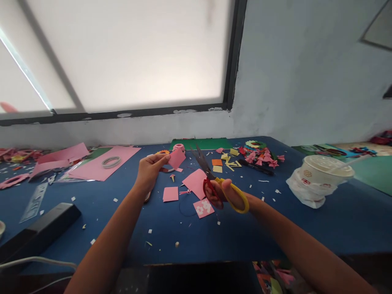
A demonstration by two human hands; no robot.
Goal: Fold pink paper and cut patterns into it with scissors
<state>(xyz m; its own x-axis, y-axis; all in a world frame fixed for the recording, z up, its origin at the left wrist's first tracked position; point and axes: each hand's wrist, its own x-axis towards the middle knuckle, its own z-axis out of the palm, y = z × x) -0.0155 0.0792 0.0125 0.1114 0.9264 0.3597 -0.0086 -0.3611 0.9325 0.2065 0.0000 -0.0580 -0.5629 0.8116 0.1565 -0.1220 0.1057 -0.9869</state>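
Between the thumb and fingers of my left hand [150,166] is a small square of pink paper [177,158], held above the table. My right hand [223,191] has its fingers through the red and yellow handles of a pair of scissors [204,163]. The blades are parted and point up and away, to the right of the paper and apart from it. Below lie a larger pink sheet [196,182], a pink square [170,194] and a pink square with white patches [203,208]. Yellow and orange paper pieces [217,163] are just beyond the scissors.
Pink sheets with a tape roll [111,162] lie at the left, near a clear ruler [34,202] and a black box-shaped object [39,228]. Folded paper flowers [263,156] and a black pen [256,167] are at the back right. A lidded cup [327,167] in a bag stands at the right.
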